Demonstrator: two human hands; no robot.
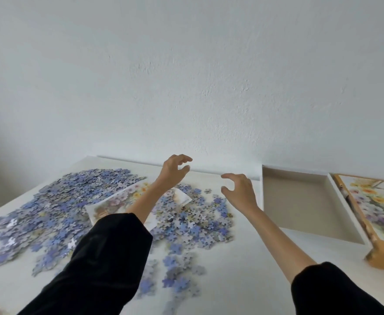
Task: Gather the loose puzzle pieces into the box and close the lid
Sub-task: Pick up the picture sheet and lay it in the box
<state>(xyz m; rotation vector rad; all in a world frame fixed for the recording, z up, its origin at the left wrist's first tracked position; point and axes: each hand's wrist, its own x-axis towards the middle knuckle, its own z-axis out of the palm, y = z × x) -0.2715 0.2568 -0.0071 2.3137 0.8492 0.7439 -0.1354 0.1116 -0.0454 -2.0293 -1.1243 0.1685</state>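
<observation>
Above worktop (243,280), left grip (175,171) and right grip (241,192) both empty, fingers loosely curled apart. Loose puzzle pieces (73,205) heaped at left; box (300,201) open at right, lid (379,212) just beside it.

You have one box (300,201), one lid (372,208), one printed sheet (109,206) and one bench (243,269). Puzzle pieces (73,201): too many to count. Hands: two, left hand (174,172) and right hand (241,192).
</observation>
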